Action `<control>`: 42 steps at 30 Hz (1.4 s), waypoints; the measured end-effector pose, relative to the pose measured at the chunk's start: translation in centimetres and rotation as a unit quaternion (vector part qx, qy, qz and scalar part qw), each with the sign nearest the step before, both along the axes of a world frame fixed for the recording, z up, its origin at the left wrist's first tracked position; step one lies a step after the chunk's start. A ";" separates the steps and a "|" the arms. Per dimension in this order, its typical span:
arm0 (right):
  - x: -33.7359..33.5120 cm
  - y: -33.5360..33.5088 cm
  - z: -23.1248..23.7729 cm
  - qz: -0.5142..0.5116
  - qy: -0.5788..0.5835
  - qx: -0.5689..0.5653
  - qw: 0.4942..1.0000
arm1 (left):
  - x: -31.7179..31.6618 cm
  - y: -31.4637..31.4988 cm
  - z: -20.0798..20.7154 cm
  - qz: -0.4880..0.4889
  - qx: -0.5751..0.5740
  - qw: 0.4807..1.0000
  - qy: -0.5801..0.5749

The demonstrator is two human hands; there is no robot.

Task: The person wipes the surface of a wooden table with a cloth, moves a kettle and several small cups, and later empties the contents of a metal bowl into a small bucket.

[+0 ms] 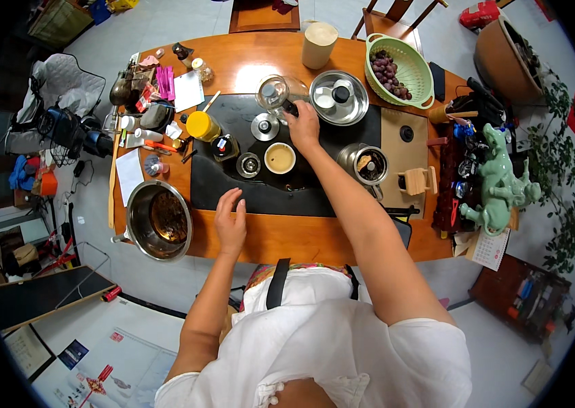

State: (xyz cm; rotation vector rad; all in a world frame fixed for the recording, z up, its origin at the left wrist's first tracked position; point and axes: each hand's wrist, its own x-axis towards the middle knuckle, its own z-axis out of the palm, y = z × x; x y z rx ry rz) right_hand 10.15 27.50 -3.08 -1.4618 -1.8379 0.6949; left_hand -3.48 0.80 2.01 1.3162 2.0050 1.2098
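Note:
My right hand point(303, 126) reaches across the dark tray point(206, 183) with its fingers wrapped round the black handle of a clear glass teapot point(281, 90). Over the tray's near edge is my left hand point(231, 221), fingers apart, holding nothing. A round steel lid with a black knob point(264, 127) lies just left of my right hand. Below that lid stand a pale cup of brown liquid point(280, 158) and a small glass-like cup point(248, 165). Right of my forearm is a steel pot point(362, 164) with something brown inside. A steel pan with a lid point(339, 98) sits beside the teapot.
A steel basin with dark liquid point(158, 221) is at the table's left edge. Beyond it are a yellow-lidded jar point(200, 126) and a dark jar point(224, 147). At far right are a green basket of grapes point(400, 71), a small wooden stand point(418, 181) and a green figurine point(498, 180).

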 end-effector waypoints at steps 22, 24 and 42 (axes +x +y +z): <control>4.6 -8.7 0.3 -0.048 0.047 -0.057 0.996 | -2.8 22.0 -8.7 -0.131 -0.139 0.940 0.283; 5.7 -10.7 0.9 -0.028 0.065 -0.053 0.996 | -3.5 22.2 -8.0 -0.092 -0.104 0.953 0.271; 3.2 -10.6 -3.9 -0.002 -0.026 -0.273 0.962 | -1.0 7.6 -3.4 0.087 -0.104 0.809 -0.572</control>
